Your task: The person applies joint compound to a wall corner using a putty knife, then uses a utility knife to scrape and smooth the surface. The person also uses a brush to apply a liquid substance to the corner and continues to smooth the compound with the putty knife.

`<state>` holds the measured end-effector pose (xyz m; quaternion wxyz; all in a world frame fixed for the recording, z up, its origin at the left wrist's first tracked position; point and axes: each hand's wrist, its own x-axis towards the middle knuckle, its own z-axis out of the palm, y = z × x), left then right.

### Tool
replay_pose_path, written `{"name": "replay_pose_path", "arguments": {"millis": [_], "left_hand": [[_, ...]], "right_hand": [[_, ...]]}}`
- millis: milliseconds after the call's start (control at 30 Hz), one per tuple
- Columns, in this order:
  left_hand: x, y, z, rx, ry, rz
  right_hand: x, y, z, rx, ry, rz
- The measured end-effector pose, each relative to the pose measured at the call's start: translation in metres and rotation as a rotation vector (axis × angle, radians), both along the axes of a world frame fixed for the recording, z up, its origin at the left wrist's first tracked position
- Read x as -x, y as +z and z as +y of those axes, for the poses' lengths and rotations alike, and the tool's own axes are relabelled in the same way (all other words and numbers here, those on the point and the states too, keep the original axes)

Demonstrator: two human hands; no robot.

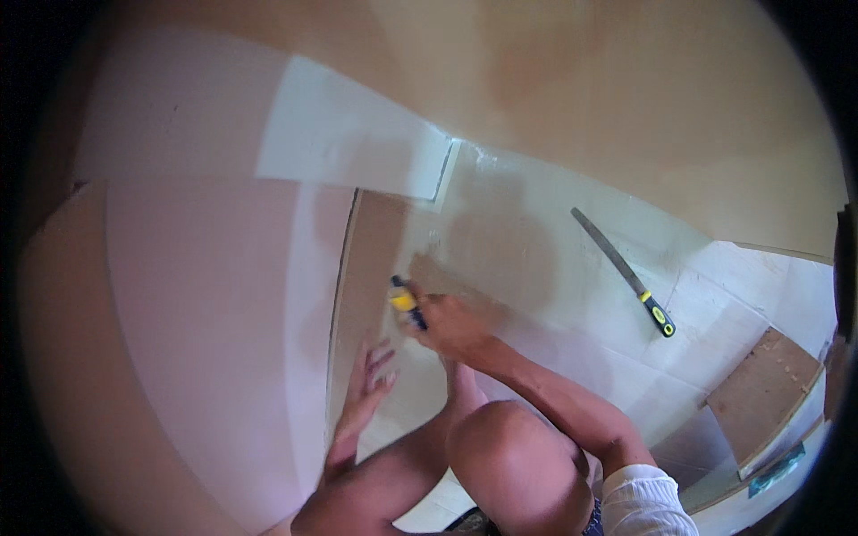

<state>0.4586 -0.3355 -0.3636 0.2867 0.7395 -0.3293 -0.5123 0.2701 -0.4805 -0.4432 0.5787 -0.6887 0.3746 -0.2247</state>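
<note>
Smooth tan walling [643,107] rises behind a pale tiled floor [581,330] marked with dusty smudges, and a flat pinkish panel [206,304] stands at left. The right hand [454,326] has its fingers wrapped around a slim, blurred yellow-and-black object [407,304], just above the floor. Nearby, the left hand [359,389] hangs empty, fingers spread and slightly curled. A narrow metal-bladed tool [617,263] with a rounded black-and-yellow handle lies rightward, near a flat brown board [762,389].
</note>
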Motion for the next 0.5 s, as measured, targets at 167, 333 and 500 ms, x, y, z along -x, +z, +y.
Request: {"name": "replay_pose_path", "arguments": {"millis": [167, 333, 500], "left_hand": [[-0.001, -0.055, -0.046, -0.306, 0.083, 0.031], [0.044, -0.096, -0.07, 0.199, 0.202, -0.18], [0.076, -0.106, -0.162, 0.11, -0.177, -0.381]], "right_hand": [[0.014, 0.019, 0.008, 0.003, 0.212, -0.218], [0.132, -0.053, 0.021, 0.322, -0.364, 0.349], [0.247, -0.077, 0.056, 0.168, -0.682, 1.041]]}}
